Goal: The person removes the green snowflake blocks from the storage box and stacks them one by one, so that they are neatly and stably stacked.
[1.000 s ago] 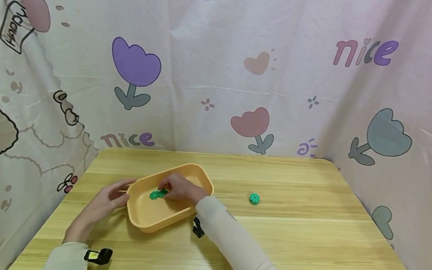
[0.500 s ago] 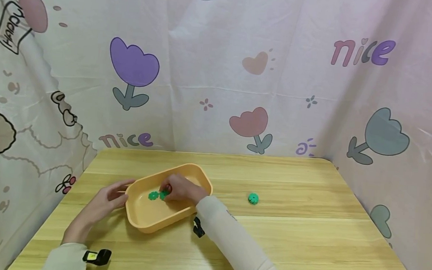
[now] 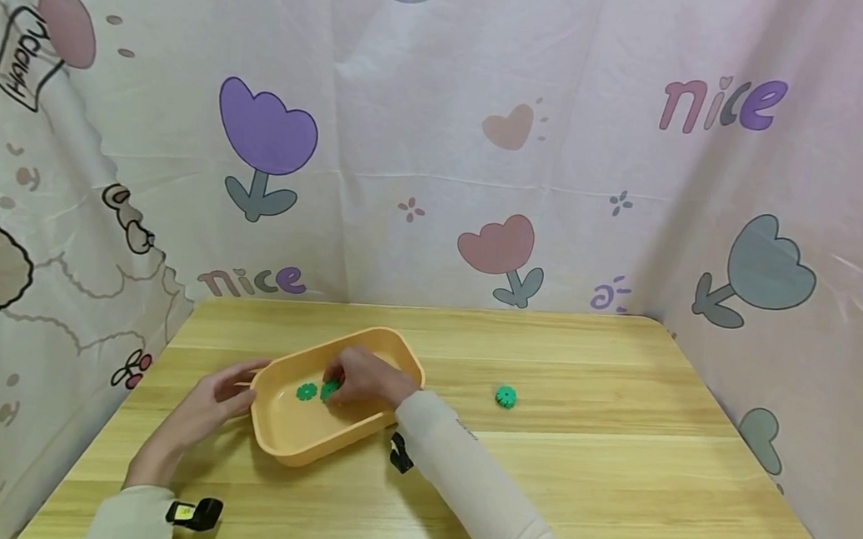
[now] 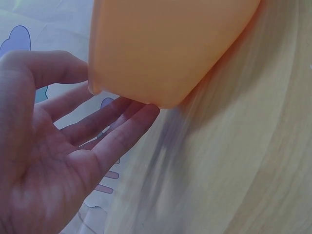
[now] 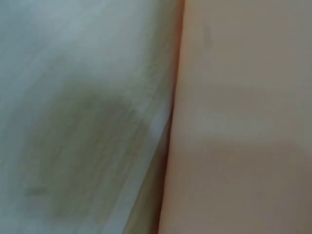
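Observation:
A yellow-orange plastic tray (image 3: 288, 439) stands tilted across the left half of the table. My left hand (image 3: 206, 404) touches its left end, and in the left wrist view the fairly straight fingers (image 4: 124, 134) lie against the end wall. Inside the tray, my right hand (image 3: 364, 377) pinches a green snowflake disc (image 3: 329, 391), partly hidden by the fingers. A second notched green disc (image 3: 306, 391) lies flat on the tray floor just left of it. In the right wrist view, only the tray's outer wall (image 5: 239, 117) and blurred tabletop show.
Another green notched piece (image 3: 506, 397), thicker-looking, sits on the wooden table (image 3: 612, 482) to the right of the tray. A patterned cloth (image 3: 411, 134) hangs behind the table and along both sides.
The green disc at my right fingers has shifted slightly right, widening the gap to the disc on the tray floor, and it now looks more tilted. My left hand keeps its place.

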A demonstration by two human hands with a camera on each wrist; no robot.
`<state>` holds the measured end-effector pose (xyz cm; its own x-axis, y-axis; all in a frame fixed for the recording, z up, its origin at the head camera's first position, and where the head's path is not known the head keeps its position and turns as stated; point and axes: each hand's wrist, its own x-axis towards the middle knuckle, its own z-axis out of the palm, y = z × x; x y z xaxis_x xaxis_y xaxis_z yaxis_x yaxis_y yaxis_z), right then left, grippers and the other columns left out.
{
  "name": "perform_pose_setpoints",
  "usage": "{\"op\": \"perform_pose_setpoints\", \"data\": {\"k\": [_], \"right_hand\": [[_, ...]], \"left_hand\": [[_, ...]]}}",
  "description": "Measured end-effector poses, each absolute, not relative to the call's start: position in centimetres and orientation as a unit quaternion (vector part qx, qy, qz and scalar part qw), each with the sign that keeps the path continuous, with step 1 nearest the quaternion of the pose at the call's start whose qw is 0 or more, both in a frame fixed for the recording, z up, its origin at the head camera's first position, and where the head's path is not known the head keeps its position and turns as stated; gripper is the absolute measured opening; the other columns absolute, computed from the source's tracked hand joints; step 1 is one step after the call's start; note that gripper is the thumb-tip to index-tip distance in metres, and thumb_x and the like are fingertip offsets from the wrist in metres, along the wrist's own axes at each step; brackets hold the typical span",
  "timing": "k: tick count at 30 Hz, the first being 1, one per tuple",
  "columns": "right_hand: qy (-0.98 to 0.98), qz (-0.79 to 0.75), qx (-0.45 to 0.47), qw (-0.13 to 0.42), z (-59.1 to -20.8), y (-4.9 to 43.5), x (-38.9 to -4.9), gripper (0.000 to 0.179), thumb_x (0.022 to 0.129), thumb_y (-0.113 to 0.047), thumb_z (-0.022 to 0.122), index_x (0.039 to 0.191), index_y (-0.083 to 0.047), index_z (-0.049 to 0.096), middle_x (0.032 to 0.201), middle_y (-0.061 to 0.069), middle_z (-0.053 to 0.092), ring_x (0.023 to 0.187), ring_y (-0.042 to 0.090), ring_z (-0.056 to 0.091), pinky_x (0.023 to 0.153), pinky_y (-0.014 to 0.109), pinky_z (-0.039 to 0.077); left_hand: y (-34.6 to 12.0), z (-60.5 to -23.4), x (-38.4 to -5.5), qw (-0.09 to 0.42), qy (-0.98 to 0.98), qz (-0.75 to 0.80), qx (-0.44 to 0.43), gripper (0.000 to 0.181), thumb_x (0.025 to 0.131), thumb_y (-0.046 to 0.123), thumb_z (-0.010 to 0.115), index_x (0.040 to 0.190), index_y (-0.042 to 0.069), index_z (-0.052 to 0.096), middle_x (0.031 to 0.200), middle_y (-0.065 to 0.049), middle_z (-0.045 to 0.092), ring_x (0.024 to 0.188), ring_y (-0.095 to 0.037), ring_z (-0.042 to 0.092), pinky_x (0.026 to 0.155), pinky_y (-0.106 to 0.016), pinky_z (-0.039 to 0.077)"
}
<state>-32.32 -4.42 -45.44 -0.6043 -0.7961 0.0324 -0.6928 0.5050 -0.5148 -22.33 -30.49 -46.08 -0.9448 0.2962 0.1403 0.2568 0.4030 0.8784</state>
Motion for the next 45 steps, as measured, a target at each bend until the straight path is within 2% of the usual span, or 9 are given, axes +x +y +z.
{"op": "perform_pose_setpoints", "data": {"k": [6, 12, 15, 21, 29, 34, 39, 42, 45], "right_hand": [[0.837, -0.303, -0.445, 0.098, -44.7, -3.4, -32.2, 0.026, 0.077, -0.018, 0.079, 0.099, -0.007, 0.072, 0.093, 0.002, 0.073, 0.076, 0.003, 0.063, 0.068, 0.006, 0.049], [0.828, -0.336, -0.443, 0.075, -43.1, -1.4, -31.3, 0.023, 0.077, -0.019, 0.078, 0.097, -0.011, 0.071, 0.093, -0.002, 0.071, 0.083, 0.012, 0.066, 0.071, 0.011, 0.052], [0.831, -0.335, -0.441, 0.058, -42.3, -0.3, -30.8, 0.023, 0.077, -0.020, 0.077, 0.097, -0.012, 0.070, 0.093, -0.003, 0.071, 0.084, 0.012, 0.066, 0.070, 0.011, 0.052], [0.841, -0.342, -0.417, 0.045, -41.2, 2.3, -30.1, 0.022, 0.078, -0.023, 0.078, 0.097, -0.015, 0.070, 0.092, -0.006, 0.070, 0.084, 0.013, 0.065, 0.067, 0.011, 0.052], [0.847, -0.376, -0.374, 0.042, -39.9, 5.8, -29.4, 0.024, 0.077, -0.023, 0.078, 0.098, -0.014, 0.070, 0.090, -0.005, 0.069, 0.089, 0.025, 0.065, 0.067, 0.019, 0.054], [0.854, -0.368, -0.369, 0.017, -39.8, 7.6, -29.3, 0.023, 0.076, -0.023, 0.077, 0.097, -0.015, 0.071, 0.090, -0.005, 0.069, 0.086, 0.022, 0.065, 0.067, 0.020, 0.054], [0.852, -0.378, -0.362, 0.009, -39.9, 9.0, -29.2, 0.023, 0.076, -0.021, 0.077, 0.097, -0.014, 0.071, 0.090, -0.004, 0.070, 0.084, 0.020, 0.064, 0.070, 0.032, 0.058], [0.850, -0.390, -0.355, 0.009, -40.0, 9.8, -29.1, 0.022, 0.075, -0.019, 0.077, 0.095, -0.013, 0.071, 0.090, -0.002, 0.070, 0.085, 0.026, 0.065, 0.072, 0.042, 0.058], [0.850, -0.394, -0.350, 0.003, -40.2, 10.6, -29.0, 0.021, 0.075, -0.018, 0.077, 0.094, -0.013, 0.071, 0.089, -0.001, 0.070, 0.085, 0.029, 0.065, 0.072, 0.044, 0.058]], "left_hand": [[-30.4, -46.0, -22.3, 0.023, 0.836, 0.524, 0.164, 0.051, 0.098, 0.014, 0.053, 0.144, 0.000, 0.036, 0.132, -0.032, 0.048, 0.106, -0.002, 0.060, 0.083, -0.022, 0.056], [-30.4, -45.9, -22.3, 0.025, 0.842, 0.517, 0.154, 0.051, 0.098, 0.015, 0.052, 0.144, 0.001, 0.036, 0.134, -0.030, 0.047, 0.106, -0.002, 0.060, 0.084, -0.022, 0.056], [-30.4, -46.0, -22.3, 0.026, 0.846, 0.511, 0.147, 0.050, 0.098, 0.016, 0.052, 0.144, 0.003, 0.037, 0.134, -0.029, 0.047, 0.106, 0.000, 0.060, 0.084, -0.021, 0.056], [-30.5, -46.0, -22.4, 0.031, 0.853, 0.503, 0.135, 0.050, 0.098, 0.019, 0.052, 0.145, 0.006, 0.038, 0.136, -0.026, 0.047, 0.107, -0.001, 0.059, 0.085, -0.017, 0.054], [-30.4, -45.9, -22.4, 0.039, 0.851, 0.508, 0.128, 0.052, 0.098, 0.020, 0.052, 0.145, 0.006, 0.036, 0.136, -0.026, 0.047, 0.106, 0.002, 0.058, 0.084, -0.016, 0.053], [-30.4, -46.0, -22.4, 0.040, 0.852, 0.506, 0.127, 0.051, 0.098, 0.021, 0.052, 0.145, 0.007, 0.037, 0.136, -0.025, 0.047, 0.106, 0.002, 0.058, 0.084, -0.015, 0.053], [-30.5, -46.2, -22.5, 0.037, 0.851, 0.506, 0.131, 0.051, 0.098, 0.021, 0.052, 0.145, 0.007, 0.037, 0.136, -0.025, 0.047, 0.106, 0.002, 0.058, 0.084, -0.015, 0.053], [-30.7, -46.3, -22.5, 0.034, 0.847, 0.512, 0.138, 0.051, 0.098, 0.020, 0.052, 0.145, 0.006, 0.037, 0.135, -0.026, 0.047, 0.106, 0.003, 0.058, 0.084, -0.016, 0.053], [-30.7, -46.4, -22.6, 0.031, 0.841, 0.520, 0.147, 0.051, 0.098, 0.018, 0.052, 0.145, 0.004, 0.036, 0.134, -0.027, 0.048, 0.106, 0.003, 0.058, 0.084, -0.016, 0.054]]}}
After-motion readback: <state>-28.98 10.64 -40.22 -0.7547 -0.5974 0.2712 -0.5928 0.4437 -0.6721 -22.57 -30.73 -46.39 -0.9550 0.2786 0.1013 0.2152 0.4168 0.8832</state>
